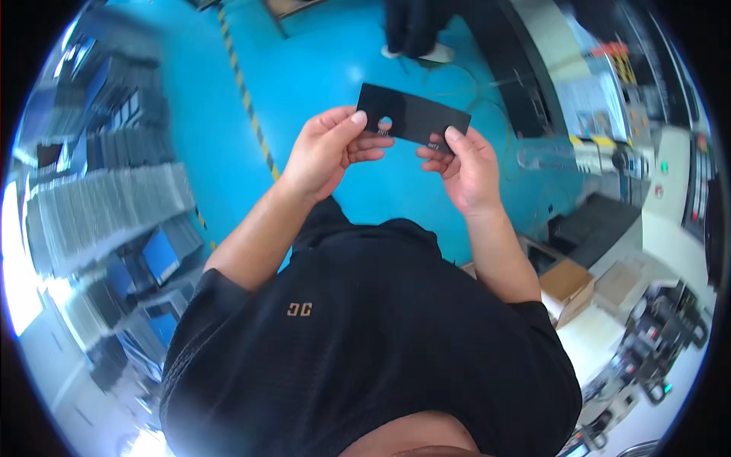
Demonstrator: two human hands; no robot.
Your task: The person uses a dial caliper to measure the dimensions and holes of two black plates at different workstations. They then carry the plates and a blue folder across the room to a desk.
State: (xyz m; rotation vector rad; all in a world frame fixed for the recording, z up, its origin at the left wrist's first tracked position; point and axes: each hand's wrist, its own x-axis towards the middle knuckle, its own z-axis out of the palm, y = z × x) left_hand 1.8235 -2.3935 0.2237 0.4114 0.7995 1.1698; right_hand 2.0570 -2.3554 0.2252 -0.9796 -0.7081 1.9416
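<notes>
A thin, dark rectangular panel is held out in front of me, tilted so its right end sits lower. It has a round hole near its left end and small light markings or cutouts along the lower edge. My left hand grips the left end, thumb on the face and fingers behind. At the other end my right hand pinches the lower right corner the same way. Some fingers show below the panel, and parts of them are hidden behind it.
Tall stacks of grey and blue sheets line the left side. Yellow-black tape crosses the blue floor. A person's legs stand at the far side. On the right are a cardboard box and a pale machine.
</notes>
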